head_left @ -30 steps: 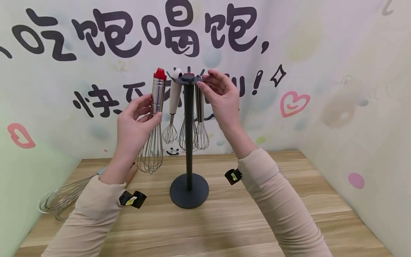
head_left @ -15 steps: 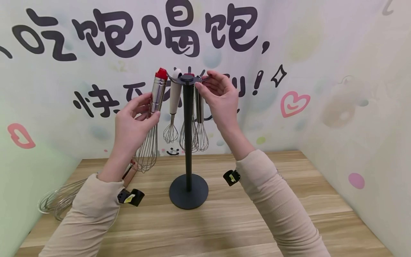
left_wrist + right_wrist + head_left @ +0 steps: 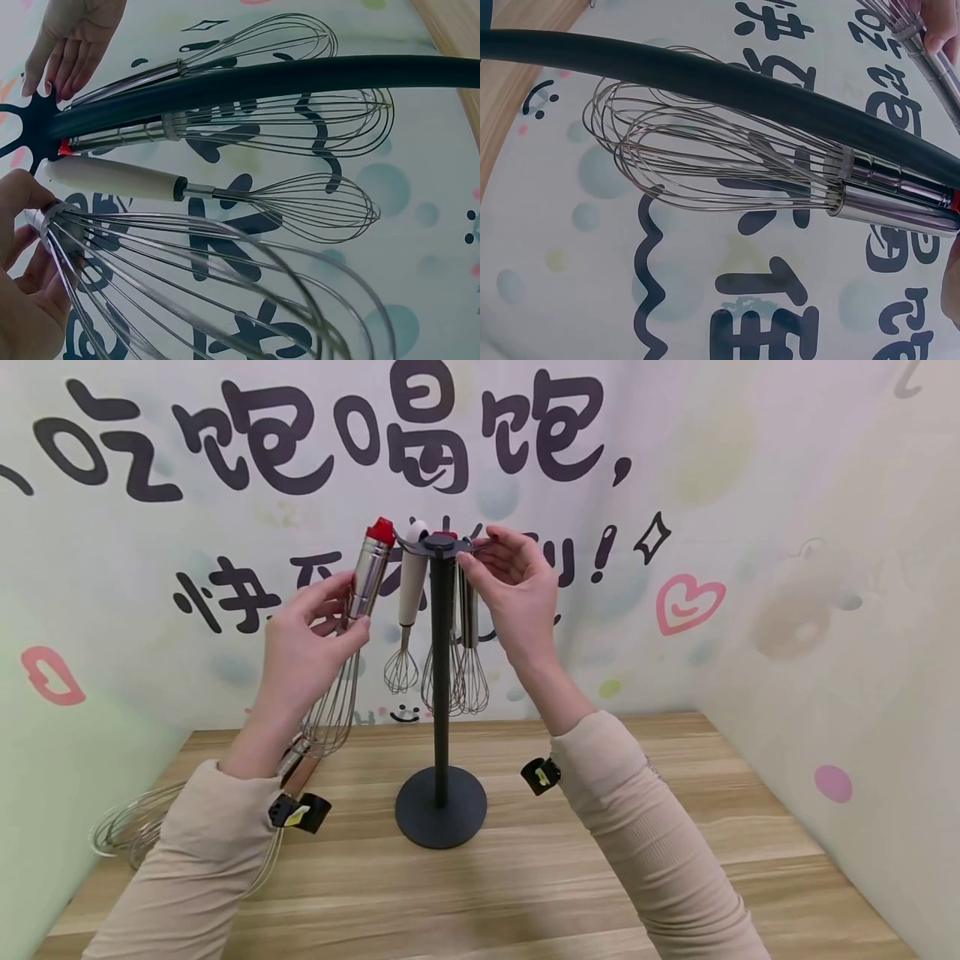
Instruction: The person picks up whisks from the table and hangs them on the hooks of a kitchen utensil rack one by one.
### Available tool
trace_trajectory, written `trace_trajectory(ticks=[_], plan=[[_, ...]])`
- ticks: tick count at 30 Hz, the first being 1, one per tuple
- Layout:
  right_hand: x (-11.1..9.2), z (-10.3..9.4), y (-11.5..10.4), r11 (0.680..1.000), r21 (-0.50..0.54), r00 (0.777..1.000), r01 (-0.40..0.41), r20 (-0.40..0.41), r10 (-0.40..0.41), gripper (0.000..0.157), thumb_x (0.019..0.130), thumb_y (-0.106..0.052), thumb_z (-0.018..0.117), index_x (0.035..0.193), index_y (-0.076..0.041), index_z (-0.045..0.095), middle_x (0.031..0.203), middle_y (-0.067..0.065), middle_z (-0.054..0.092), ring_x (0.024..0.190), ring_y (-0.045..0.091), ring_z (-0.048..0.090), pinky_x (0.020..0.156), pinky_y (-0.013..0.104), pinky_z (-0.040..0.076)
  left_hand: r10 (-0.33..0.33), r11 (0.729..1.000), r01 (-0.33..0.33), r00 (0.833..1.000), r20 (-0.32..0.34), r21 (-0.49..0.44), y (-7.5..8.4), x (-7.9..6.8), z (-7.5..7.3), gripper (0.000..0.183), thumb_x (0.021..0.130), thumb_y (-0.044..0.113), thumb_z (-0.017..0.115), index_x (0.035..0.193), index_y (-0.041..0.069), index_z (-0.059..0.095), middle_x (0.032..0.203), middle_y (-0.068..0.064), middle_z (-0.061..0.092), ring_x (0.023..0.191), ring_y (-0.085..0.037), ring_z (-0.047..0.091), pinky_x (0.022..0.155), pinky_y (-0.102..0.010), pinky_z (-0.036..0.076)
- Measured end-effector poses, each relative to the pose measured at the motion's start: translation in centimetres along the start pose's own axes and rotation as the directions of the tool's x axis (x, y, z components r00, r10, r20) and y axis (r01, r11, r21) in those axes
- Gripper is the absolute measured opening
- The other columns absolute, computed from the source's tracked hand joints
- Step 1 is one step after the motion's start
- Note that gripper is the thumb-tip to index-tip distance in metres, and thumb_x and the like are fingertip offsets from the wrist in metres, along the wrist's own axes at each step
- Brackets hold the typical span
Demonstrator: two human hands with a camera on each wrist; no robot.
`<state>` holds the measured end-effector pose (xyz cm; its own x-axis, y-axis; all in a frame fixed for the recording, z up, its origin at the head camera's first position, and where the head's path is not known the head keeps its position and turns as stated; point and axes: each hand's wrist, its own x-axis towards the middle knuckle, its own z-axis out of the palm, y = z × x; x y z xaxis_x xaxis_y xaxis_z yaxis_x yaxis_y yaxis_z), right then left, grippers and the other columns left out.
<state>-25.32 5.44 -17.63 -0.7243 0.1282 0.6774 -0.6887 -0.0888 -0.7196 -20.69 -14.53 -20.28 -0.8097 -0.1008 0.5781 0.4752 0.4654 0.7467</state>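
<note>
My left hand [image 3: 303, 639] grips a steel-handled whisk [image 3: 370, 578] with a red end cap, thumb and fingers low on the handle. It tilts, wires down to the left, and its red cap is right by a left hook of the black whisk stand [image 3: 441, 710]. At the stand's top right, my right hand [image 3: 522, 585] pinches a hook arm between thumb and fingers. Hanging from the stand are a white-handled whisk [image 3: 411, 589], a plain steel-handled whisk [image 3: 470, 610] and a red-capped steel whisk [image 3: 154, 135], partly hidden behind the post in the head view.
More whisks [image 3: 131, 827] lie at the left of the wooden table [image 3: 570, 877], partly covered by my left sleeve; one brown handle [image 3: 302, 774] shows there. The stand's round base [image 3: 441, 827] rests mid-table. A printed wall [image 3: 750, 527] rises close behind.
The whisk in my left hand has tilted further, its wires swinging left and its red cap shifting slightly right to the hook. My left hand moved slightly left; the right hand stays nearly still.
</note>
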Motion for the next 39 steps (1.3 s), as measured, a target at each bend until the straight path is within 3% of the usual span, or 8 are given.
trace_trajectory(ticks=[5, 9, 12, 16, 19, 25, 29, 39], plan=[[0.0, 0.0, 0.0, 1.0, 0.001, 1.0, -0.002, 0.002, 0.002, 0.041, 0.081, 0.003, 0.07, 0.12, 0.008, 0.056, 0.101, 0.011, 0.065, 0.087, 0.006, 0.062, 0.088, 0.023, 0.054, 0.035, 0.999, -0.035, 0.999, 0.025, 0.03, 0.0, 0.3, -0.6, 0.048, 0.086, 0.007, 0.063, 0.134, 0.01, 0.056, 0.123, -0.013, 0.059, 0.103, -0.015, 0.06, 0.091, -0.017, 0.051], [0.0, 0.0, 0.0, 1.0, -0.005, 1.0, 0.002, 0.0, -0.002, 0.04, 0.081, 0.003, 0.07, 0.119, 0.007, 0.057, 0.102, 0.012, 0.065, 0.087, 0.005, 0.062, 0.088, 0.023, 0.054, 0.067, 0.996, -0.07, 0.997, 0.044, 0.048, 0.1, 0.5, -1.1, 0.048, 0.086, 0.006, 0.062, 0.133, 0.01, 0.057, 0.122, -0.014, 0.059, 0.098, -0.006, 0.059, 0.084, -0.006, 0.049], [0.0, 0.0, 0.0, 1.0, -0.008, 1.0, 0.001, -0.001, -0.001, 0.04, 0.081, 0.003, 0.07, 0.119, 0.006, 0.057, 0.103, 0.013, 0.065, 0.087, 0.005, 0.062, 0.088, 0.023, 0.054, 0.087, 0.993, -0.091, 0.995, 0.049, 0.081, 0.1, 0.7, -1.4, 0.047, 0.086, 0.007, 0.062, 0.133, 0.01, 0.057, 0.122, -0.015, 0.06, 0.096, -0.007, 0.058, 0.089, -0.012, 0.051], [0.0, 0.1, 0.0, 1.0, -0.01, 1.0, -0.003, 0.0, 0.003, 0.041, 0.081, 0.003, 0.07, 0.119, 0.007, 0.057, 0.104, 0.014, 0.064, 0.088, 0.005, 0.062, 0.089, 0.023, 0.054, 0.091, 0.989, -0.098, 0.994, 0.064, 0.11, 0.1, 0.8, -1.7, 0.048, 0.086, 0.007, 0.061, 0.134, 0.01, 0.056, 0.121, -0.016, 0.06, 0.101, -0.021, 0.06, 0.095, -0.03, 0.051], [0.0, 0.1, 0.0, 1.0, -0.009, 1.0, -0.003, -0.002, 0.003, 0.041, 0.081, 0.003, 0.07, 0.12, 0.008, 0.056, 0.103, 0.014, 0.064, 0.088, 0.005, 0.061, 0.089, 0.023, 0.053, 0.082, 0.989, -0.091, 0.994, 0.076, 0.113, 0.2, 0.9, -1.8, 0.049, 0.086, 0.007, 0.061, 0.134, 0.01, 0.055, 0.119, -0.016, 0.059, 0.104, -0.023, 0.06, 0.096, -0.033, 0.05], [0.0, 0.1, 0.0, 1.0, -0.002, 1.0, -0.001, -0.004, 0.001, 0.04, 0.081, 0.003, 0.069, 0.119, 0.007, 0.057, 0.102, 0.012, 0.064, 0.087, 0.005, 0.062, 0.089, 0.023, 0.053, 0.119, 0.985, -0.13, 0.988, 0.093, 0.117, 0.1, 1.0, -1.7, 0.048, 0.084, 0.003, 0.06, 0.132, 0.008, 0.057, 0.116, -0.016, 0.059, 0.098, -0.012, 0.057, 0.091, -0.016, 0.051], [-0.1, 0.1, 0.0, 1.0, 0.005, 1.0, 0.0, -0.007, 0.0, 0.039, 0.082, 0.004, 0.069, 0.119, 0.006, 0.057, 0.102, 0.011, 0.064, 0.087, 0.006, 0.062, 0.088, 0.022, 0.053, 0.118, 0.987, -0.131, 0.984, 0.13, 0.094, -0.1, 0.9, -1.2, 0.049, 0.084, 0.001, 0.059, 0.133, 0.006, 0.056, 0.115, -0.018, 0.058, 0.101, -0.022, 0.06, 0.083, -0.004, 0.048], [-0.2, 0.2, 0.1, 0.999, 0.032, 1.0, -0.002, 0.006, 0.002, 0.042, 0.082, 0.004, 0.069, 0.122, 0.008, 0.055, 0.102, 0.008, 0.064, 0.088, 0.005, 0.062, 0.089, 0.022, 0.053, 0.048, 0.999, -0.049, 0.989, 0.142, 0.006, -1.1, 0.5, 0.6, 0.05, 0.087, 0.003, 0.061, 0.135, 0.005, 0.051, 0.124, -0.018, 0.058, 0.108, -0.028, 0.062, 0.097, -0.035, 0.051]])
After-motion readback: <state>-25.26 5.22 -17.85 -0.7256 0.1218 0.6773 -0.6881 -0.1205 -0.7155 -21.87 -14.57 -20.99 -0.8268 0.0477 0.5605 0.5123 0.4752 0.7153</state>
